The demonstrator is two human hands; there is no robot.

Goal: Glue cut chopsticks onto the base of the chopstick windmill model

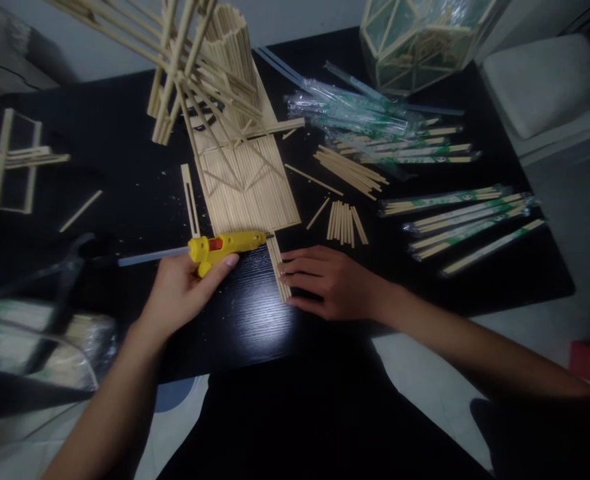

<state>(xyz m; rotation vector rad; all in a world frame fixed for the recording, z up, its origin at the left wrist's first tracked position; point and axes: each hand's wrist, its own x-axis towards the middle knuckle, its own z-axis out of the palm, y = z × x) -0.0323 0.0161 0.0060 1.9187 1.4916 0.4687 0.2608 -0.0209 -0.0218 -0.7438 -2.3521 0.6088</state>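
Gripping yellow glue gun in left hand, thumb along its body, fingers curled beneath, forearm rising from lower left. Aiming nozzle rightward at upper end of narrow stick strip, lying between both hands. Resting fingertips of right hand on strip's right edge, back upward, fingers slightly spread, forearm entering from lower right. Working on black table. Noted left of left hand: stick frame; beyond both hands: slatted panel; beyond right hand: wrapped chopsticks, then pale seat.
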